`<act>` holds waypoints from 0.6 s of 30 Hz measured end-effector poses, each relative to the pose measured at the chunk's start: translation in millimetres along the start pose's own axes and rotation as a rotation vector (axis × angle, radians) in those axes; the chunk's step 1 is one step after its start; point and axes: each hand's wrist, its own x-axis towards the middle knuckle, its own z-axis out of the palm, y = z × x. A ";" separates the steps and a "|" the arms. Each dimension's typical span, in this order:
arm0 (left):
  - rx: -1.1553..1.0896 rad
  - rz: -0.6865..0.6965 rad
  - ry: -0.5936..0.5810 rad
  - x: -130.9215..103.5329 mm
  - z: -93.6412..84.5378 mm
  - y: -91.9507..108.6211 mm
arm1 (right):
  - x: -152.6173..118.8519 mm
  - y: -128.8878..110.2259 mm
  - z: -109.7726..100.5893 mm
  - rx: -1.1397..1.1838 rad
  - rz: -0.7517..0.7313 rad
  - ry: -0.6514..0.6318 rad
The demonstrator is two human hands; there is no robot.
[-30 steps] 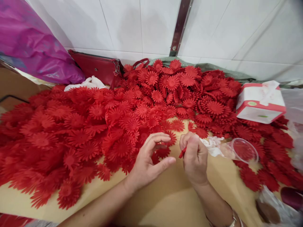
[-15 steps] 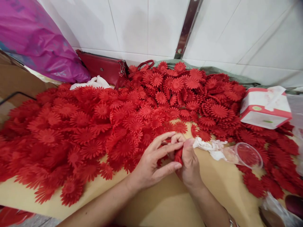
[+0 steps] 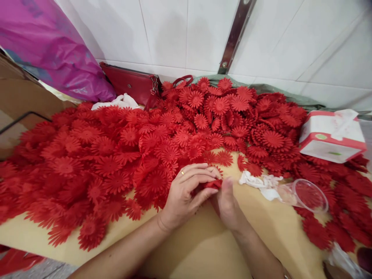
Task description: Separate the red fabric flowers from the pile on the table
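Grip of L hand [image 3: 186, 192] closed on red piece [image 3: 213, 184], R hand [image 3: 228, 203] touching; tissue box [image 3: 333, 135] print unreadable.

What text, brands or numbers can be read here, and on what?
None readable.
White-and-red cardboard tissue box: round green emblem and small green mark on the side, pinkish print on top; all too small or blurred.
Purple plastic bag: dark marks near the top and a pale mark low down, neither legible.
Red flower-shaped pieces in the pile: no text visible.
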 end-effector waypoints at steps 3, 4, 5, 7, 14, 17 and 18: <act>-0.031 -0.111 0.045 -1.3 -3.8 -0.1 | 0.1 -2.3 -5.0 0.043 0.023 -0.020; -0.037 -0.140 0.043 -1.9 -4.4 -0.3 | 0.4 -2.2 -6.7 0.010 -0.016 0.027; -0.043 -0.163 0.030 -2.5 -4.6 -0.5 | 0.8 -2.0 -8.2 -0.050 -0.071 0.079; -0.056 -0.199 -0.005 -3.5 -3.9 -1.3 | 2.2 -2.3 -10.1 -0.188 -0.172 0.139; -0.036 -0.320 0.055 -7.2 2.9 -7.5 | 7.9 -5.9 -10.4 -0.138 -0.100 0.159; -0.108 -0.453 0.108 -8.6 4.9 -7.7 | 9.7 -0.8 -11.9 -0.045 0.014 0.220; -0.145 -0.499 0.111 -8.6 5.2 -7.2 | 10.2 1.4 -12.5 -0.005 0.050 0.240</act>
